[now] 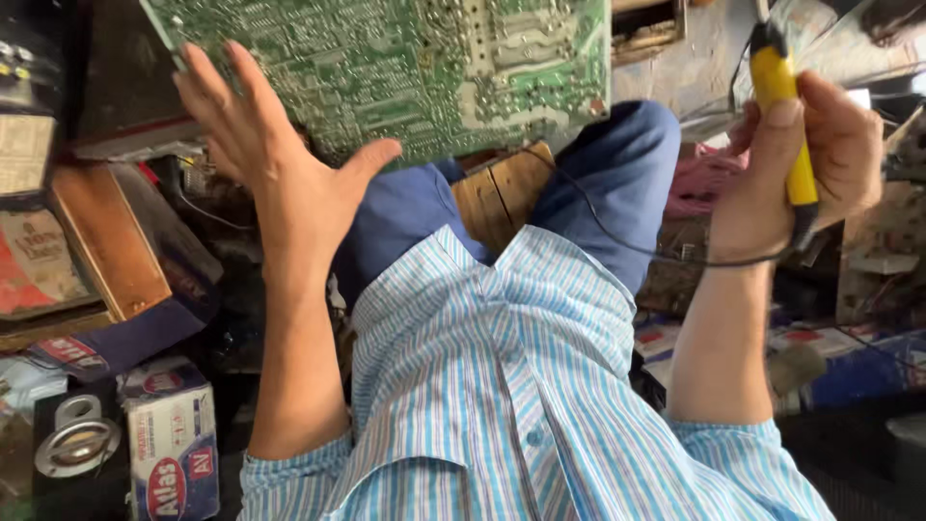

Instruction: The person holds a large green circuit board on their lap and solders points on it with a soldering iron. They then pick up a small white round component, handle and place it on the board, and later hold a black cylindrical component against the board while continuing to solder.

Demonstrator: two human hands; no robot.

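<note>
A small blue-and-white carton (pixel 174 439) sits beside a metal ring (pixel 77 444).

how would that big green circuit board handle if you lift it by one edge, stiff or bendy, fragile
The green circuit board probably stays stiff: it spans flat above the knees with only the left hand at its edge. It is likely light for its size, being a thin sheet. Its face is dense with solder points, so it may feel prickly and be fragile if flexed or dropped.

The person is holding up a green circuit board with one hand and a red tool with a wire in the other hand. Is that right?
Almost. The tool in the right hand is yellow, not red, as the head view shows. The rest is right: a dark wire trails from it, and the left hand props up the green circuit board.
</note>
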